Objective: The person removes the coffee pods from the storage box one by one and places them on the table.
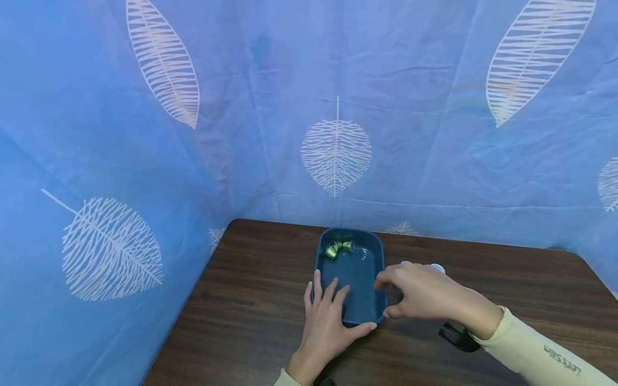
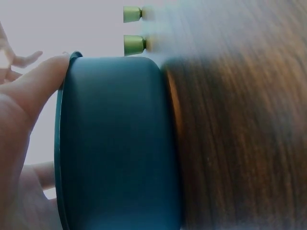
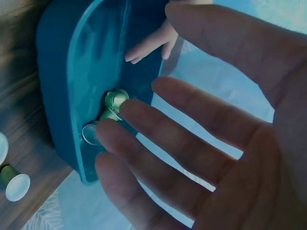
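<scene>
A dark blue tray (image 1: 359,279) stands on the table, with green coffee capsules (image 1: 331,252) gathered in its far left corner. My left hand (image 1: 328,324) lies at its near left corner, fingers spread over the side and thumb touching the near rim, as the left wrist view shows on the tray wall (image 2: 120,143). Above the tray's right rim hovers my right hand (image 1: 425,289), fingers loosely bent and holding nothing. Two more green capsules (image 2: 134,45) stand on the table right of the tray; their pale lids (image 1: 438,267) are mostly hidden behind the right hand.
Dark wood-grain tabletop (image 1: 260,268) surrounds the tray. A blue cloth (image 1: 270,134) with white leaf prints hangs behind and to the left of the table. A black wrist strap (image 1: 458,336) sits below the right sleeve.
</scene>
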Tool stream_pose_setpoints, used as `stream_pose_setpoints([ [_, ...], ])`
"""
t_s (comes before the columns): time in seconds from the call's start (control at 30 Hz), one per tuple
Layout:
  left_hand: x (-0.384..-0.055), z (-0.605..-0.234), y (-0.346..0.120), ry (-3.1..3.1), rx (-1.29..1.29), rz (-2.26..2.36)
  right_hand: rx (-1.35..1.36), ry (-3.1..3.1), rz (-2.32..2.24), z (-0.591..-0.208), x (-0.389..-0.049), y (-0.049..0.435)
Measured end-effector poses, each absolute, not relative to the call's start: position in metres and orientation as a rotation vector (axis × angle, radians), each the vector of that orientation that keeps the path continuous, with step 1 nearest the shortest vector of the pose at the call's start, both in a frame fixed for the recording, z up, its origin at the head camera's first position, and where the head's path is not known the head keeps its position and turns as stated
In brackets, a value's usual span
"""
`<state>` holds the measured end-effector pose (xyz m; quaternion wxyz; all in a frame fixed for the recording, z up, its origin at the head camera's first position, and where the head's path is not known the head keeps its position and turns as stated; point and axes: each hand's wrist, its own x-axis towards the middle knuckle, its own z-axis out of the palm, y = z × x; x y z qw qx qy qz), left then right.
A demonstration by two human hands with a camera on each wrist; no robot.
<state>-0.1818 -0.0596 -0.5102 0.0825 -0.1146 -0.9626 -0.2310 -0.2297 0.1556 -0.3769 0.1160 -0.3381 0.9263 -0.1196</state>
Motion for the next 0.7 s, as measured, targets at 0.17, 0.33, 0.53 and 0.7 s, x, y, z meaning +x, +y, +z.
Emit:
stream_pose_setpoints([
  [0.17,-0.183,-0.51,-0.061,-2.882,-0.339,-0.707,-0.979,2.714,-0.248,-0.383,-0.25,0.13],
  [0.33,-0.183,-0.51,-0.06,-2.904,-0.333,-0.705,-0.963,2.732,-0.135,-0.395,-0.271,0.11],
  [0.53,-0.184,-0.509,-0.06,-2.912,-0.333,-0.712,-0.923,2.749,-0.124,-0.411,-0.298,0.092],
  [0.7,-0.185,-0.509,-0.062,-2.893,-0.352,-0.712,-0.875,2.802,-0.147,-0.424,-0.319,0.076],
])
